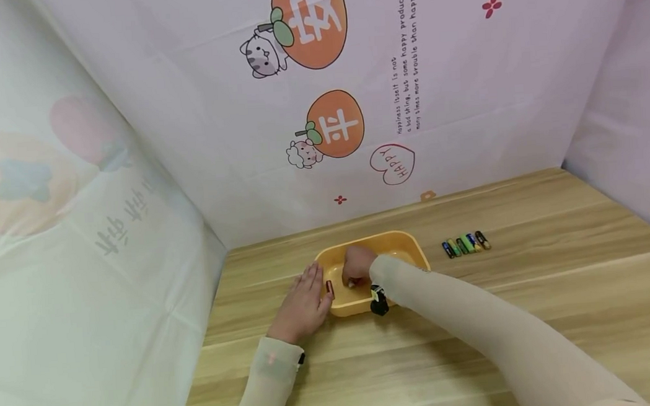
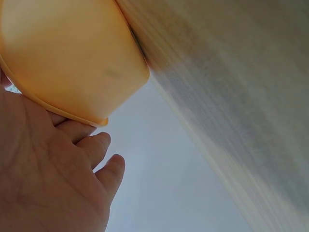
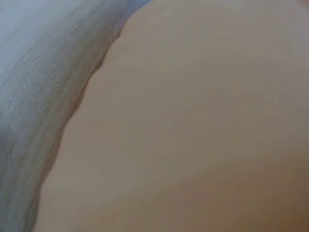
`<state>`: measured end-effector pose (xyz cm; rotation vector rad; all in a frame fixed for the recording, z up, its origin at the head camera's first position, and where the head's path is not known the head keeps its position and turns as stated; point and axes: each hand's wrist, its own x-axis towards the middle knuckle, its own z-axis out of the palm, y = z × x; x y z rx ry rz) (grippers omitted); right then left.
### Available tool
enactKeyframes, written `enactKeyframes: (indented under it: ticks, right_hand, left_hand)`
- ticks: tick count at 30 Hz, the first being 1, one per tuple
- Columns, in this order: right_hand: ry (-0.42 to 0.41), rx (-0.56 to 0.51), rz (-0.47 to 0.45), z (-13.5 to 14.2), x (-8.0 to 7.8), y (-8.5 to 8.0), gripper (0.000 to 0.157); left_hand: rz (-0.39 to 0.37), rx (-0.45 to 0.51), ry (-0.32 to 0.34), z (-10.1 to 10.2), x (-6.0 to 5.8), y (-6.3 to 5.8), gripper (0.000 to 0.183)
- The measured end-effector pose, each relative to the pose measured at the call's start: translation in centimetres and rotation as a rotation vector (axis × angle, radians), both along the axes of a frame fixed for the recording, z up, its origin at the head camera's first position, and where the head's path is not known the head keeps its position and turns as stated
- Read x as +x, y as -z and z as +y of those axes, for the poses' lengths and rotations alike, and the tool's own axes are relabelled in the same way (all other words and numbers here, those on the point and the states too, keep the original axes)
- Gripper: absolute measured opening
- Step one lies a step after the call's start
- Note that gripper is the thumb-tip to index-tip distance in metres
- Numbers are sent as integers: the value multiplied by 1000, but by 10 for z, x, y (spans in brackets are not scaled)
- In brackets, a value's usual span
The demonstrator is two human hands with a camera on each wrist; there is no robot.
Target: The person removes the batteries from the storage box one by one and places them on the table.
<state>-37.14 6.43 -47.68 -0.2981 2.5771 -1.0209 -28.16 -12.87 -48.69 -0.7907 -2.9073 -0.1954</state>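
A yellow-orange plastic box (image 1: 345, 309) with rounded corners stands on the wooden table. My left hand (image 1: 303, 305) lies along its left rim with fingers stretched out; in the left wrist view the fingers touch the rim from outside. Inside the box, near the left wall, lies a dark red battery (image 1: 330, 289). My right hand (image 1: 358, 264) reaches down into the box, fingers bent toward its floor. Whether they hold anything is hidden. The right wrist view shows mostly the blurred box wall (image 3: 183, 121) up close.
Several batteries (image 1: 465, 245) lie side by side in a row on the table (image 1: 558, 263), right of the box. White printed cloth (image 1: 213, 110) hangs behind the table and at both sides. My right sleeve (image 1: 466, 318) crosses the box's front right corner.
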Motion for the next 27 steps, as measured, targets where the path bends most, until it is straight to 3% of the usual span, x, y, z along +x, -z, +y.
enactKeyframes:
  ticks: [16, 19, 22, 27]
  right_hand:
    - [12, -202, -75, 6, 4, 1, 4]
    - [-6, -241, -84, 6, 5, 0, 10]
    - [-27, -255, -82, 7, 5, -1, 16]
    - [-37, -250, -72, 10, 7, 0, 11]
  left_hand:
    - [-11, -16, -7, 1, -2, 0, 63]
    - [-8, -14, -8, 1, -2, 0, 63]
    - [-16, -13, -11, 0, -3, -1, 64]
    - [-20, -16, -7, 0, -2, 1, 63]
